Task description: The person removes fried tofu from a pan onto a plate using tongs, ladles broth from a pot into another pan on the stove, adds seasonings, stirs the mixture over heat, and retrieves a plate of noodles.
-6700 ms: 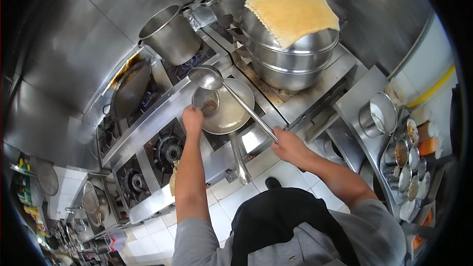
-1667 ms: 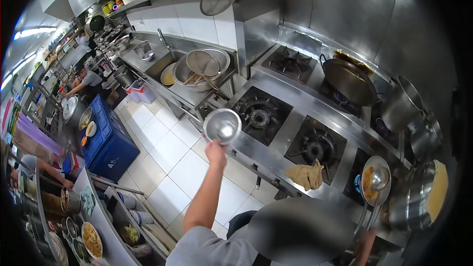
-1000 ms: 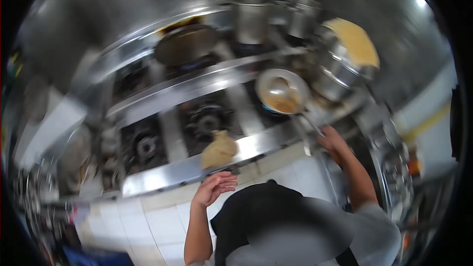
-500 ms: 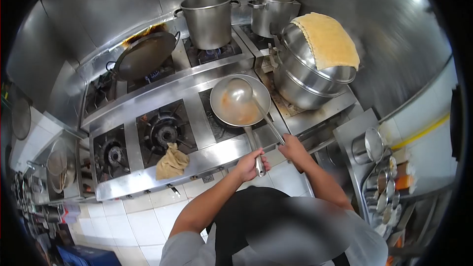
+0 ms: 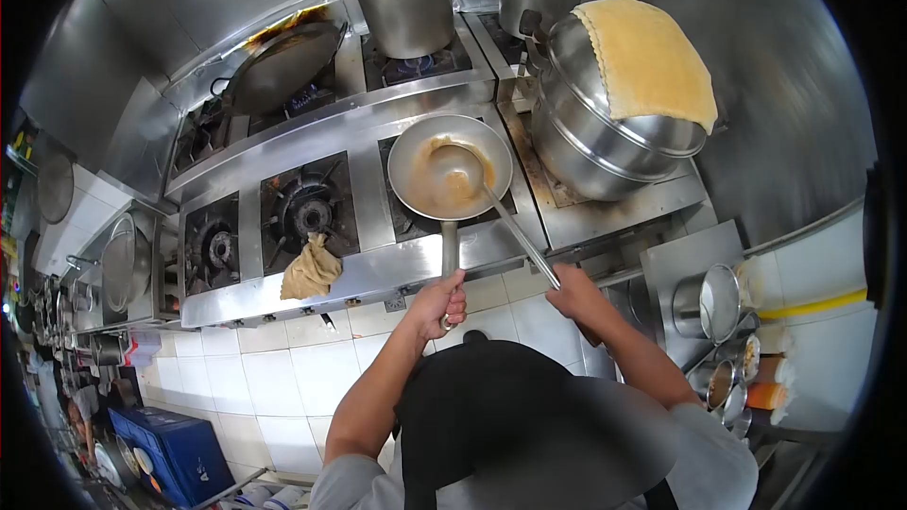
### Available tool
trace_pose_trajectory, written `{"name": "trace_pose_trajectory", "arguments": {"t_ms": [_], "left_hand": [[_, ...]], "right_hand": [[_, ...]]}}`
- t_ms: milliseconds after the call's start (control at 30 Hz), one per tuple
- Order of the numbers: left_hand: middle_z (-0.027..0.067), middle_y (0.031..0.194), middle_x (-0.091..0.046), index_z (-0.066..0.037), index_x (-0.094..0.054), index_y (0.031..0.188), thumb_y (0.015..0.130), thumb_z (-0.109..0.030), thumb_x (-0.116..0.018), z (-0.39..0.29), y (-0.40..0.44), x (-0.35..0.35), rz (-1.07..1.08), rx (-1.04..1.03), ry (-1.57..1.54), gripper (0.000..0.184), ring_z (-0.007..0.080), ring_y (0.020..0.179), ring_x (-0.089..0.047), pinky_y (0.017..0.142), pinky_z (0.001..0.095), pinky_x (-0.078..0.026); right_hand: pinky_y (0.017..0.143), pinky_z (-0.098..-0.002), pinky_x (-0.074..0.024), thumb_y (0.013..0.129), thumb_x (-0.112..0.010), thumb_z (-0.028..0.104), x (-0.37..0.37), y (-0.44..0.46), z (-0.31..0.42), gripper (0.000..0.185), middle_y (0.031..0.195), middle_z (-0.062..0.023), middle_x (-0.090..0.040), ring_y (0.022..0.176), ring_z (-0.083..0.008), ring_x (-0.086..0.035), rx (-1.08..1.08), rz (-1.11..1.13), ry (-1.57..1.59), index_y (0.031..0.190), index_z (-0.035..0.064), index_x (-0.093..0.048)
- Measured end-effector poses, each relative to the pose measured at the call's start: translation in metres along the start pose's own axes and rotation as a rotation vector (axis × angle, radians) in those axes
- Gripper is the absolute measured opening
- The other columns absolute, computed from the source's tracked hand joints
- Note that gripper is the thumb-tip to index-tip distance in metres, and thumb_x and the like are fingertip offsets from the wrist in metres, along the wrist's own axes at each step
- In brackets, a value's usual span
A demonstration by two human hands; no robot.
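My left hand [image 5: 439, 306] is closed around the long handle of a metal frying pan [image 5: 408, 153], which is over a front burner. A thin brownish liquid [image 5: 436, 145] coats part of the pan's inside. In my right hand [image 5: 573, 293] is the handle of a steel ladle [image 5: 520, 232]. The ladle's round bowl rests inside the pan, low in the liquid. To the left, a crumpled tan cloth [image 5: 313, 269] lies on the stove's front edge.
Behind stand two tall stockpots [image 5: 404, 9] and a tilted dark wok [image 5: 286, 71]. A large steamer [image 5: 590, 146] topped by a folded yellow towel [image 5: 650, 57] is at right. Small containers [image 5: 723, 382] line the right shelf. A blue box [image 5: 175, 453] sits lower left.
The pan and its handle have shifted slightly left and turned. The ladle bowl has moved down in the pan, and the brown liquid shows more. My view has tilted downward.
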State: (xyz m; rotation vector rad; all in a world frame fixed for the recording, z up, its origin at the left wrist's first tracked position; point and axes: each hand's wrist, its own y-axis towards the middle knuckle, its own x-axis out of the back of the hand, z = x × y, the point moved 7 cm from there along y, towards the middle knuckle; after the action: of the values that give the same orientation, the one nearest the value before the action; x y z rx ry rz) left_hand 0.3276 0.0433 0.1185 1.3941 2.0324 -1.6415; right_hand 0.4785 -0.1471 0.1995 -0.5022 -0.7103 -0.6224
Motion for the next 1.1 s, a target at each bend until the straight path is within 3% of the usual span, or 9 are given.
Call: {"name": "trace_pose_trajectory", "arguments": {"t_ms": [133,233,400,633,767,833,900,1000,1100], "left_hand": [[-0.0053,0.057,-0.036,-0.014,-0.047,0.084,0.099,-0.037,-0.059,0.007,-0.006,0.002,0.016,0.003,-0.012,0.03,0.0055,0.042,-0.031,0.036,0.0224,-0.026],[-0.0052,0.057,-0.036,-0.014,-0.047,0.083,0.099,-0.037,-0.058,0.002,-0.005,0.004,0.02,0.025,-0.022,0.03,0.0056,0.043,-0.031,0.037,0.0223,-0.026],[-0.0045,0.059,-0.038,-0.013,-0.047,0.083,0.099,-0.037,-0.058,-0.002,0.009,0.012,0.044,0.01,-0.008,0.031,0.0056,0.043,-0.031,0.037,0.0223,-0.026],[0.0031,0.07,-0.052,-0.007,-0.056,0.094,0.098,-0.044,-0.057,-0.009,-0.001,0.015,0.086,0.012,0.039,0.037,0.0178,0.06,-0.048,0.056,0.0329,-0.047],[0.018,0.109,-0.065,-0.001,-0.059,0.122,0.095,-0.049,-0.056,-0.065,-0.027,0.091,-0.353,-0.431,0.795,0.055,0.0279,0.098,-0.064,0.084,0.0418,-0.052],[0.0231,0.125,-0.058,0.001,-0.058,0.123,0.092,-0.039,-0.059,-0.108,-0.042,0.167,-0.711,-0.812,1.208,0.05,0.0386,0.117,-0.055,0.096,0.0455,-0.047],[0.0236,0.13,-0.056,0.001,-0.06,0.122,0.088,-0.026,-0.06,-0.149,-0.112,0.177,-1.048,-0.901,1.345,0.043,0.0447,0.12,-0.051,0.102,0.0464,-0.042],[0.0237,0.131,-0.056,-0.001,-0.061,0.122,0.085,-0.015,-0.06,-0.138,-0.073,0.231,-1.177,-1.055,2.026,0.039,0.0445,0.125,-0.048,0.107,0.0468,-0.038],[0.0236,0.134,-0.054,-0.002,-0.062,0.122,0.085,-0.011,-0.06,-0.11,-0.045,0.186,-1.003,-1.162,1.826,0.038,0.0438,0.13,-0.044,0.111,0.0479,-0.034]], "right_hand": [[0.076,-0.0537,-0.0478,0.077,-0.056,0.01,-0.02,0.034,-0.017,0.019,0.082,-0.0307,-0.061,0.087,-0.0497,-0.061,-0.179,0.128,0.206,0.09,-0.0047,-0.057],[0.076,-0.0531,-0.0483,0.077,-0.059,0.012,-0.011,0.034,-0.02,0.021,0.082,-0.03,-0.062,0.086,-0.0494,-0.061,0.074,-0.21,0.011,0.09,-0.005,-0.057],[0.082,-0.0533,-0.0471,0.078,-0.06,0.014,-0.014,0.039,-0.003,0.024,0.088,-0.0316,-0.062,0.091,-0.0493,-0.06,-0.176,0.138,0.087,0.093,-0.0045,-0.058],[0.078,-0.0505,-0.0492,0.075,-0.063,0.016,-0.008,0.008,0.01,0.027,0.083,-0.0298,-0.062,0.086,-0.0472,-0.062,0.043,-0.156,-0.066,0.092,-0.0041,-0.059],[0.075,-0.0484,-0.0501,0.074,-0.065,0.019,-0.043,0.046,0.013,0.031,0.083,-0.0296,-0.062,0.086,-0.0457,-0.063,-0.1,0.11,-0.041,0.092,-0.0054,-0.058],[0.071,-0.0459,-0.0514,0.073,-0.065,0.018,-0.036,0.061,0.015,0.027,0.077,-0.0254,-0.062,0.076,-0.038,-0.065,0.049,-0.302,-0.068,0.086,-0.0047,-0.06],[0.074,-0.0479,-0.05,0.073,-0.065,0.019,-0.031,0.026,0.016,0.028,0.082,-0.0272,-0.062,0.081,-0.0427,-0.063,-0.013,-0.27,-0.091,0.087,-0.0045,-0.059],[0.077,-0.0504,-0.0484,0.074,-0.063,0.019,-0.038,0.015,0.02,0.029,0.088,-0.0299,-0.062,0.088,-0.0483,-0.061,-0.06,-0.102,-0.124,0.091,-0.0044,-0.058],[0.078,-0.0525,-0.0482,0.076,-0.063,0.017,-0.053,0.037,0.033,0.032,0.09,-0.0313,-0.062,0.09,-0.0499,-0.06,-0.144,0.058,-0.099,0.098,-0.0047,-0.056]]}}
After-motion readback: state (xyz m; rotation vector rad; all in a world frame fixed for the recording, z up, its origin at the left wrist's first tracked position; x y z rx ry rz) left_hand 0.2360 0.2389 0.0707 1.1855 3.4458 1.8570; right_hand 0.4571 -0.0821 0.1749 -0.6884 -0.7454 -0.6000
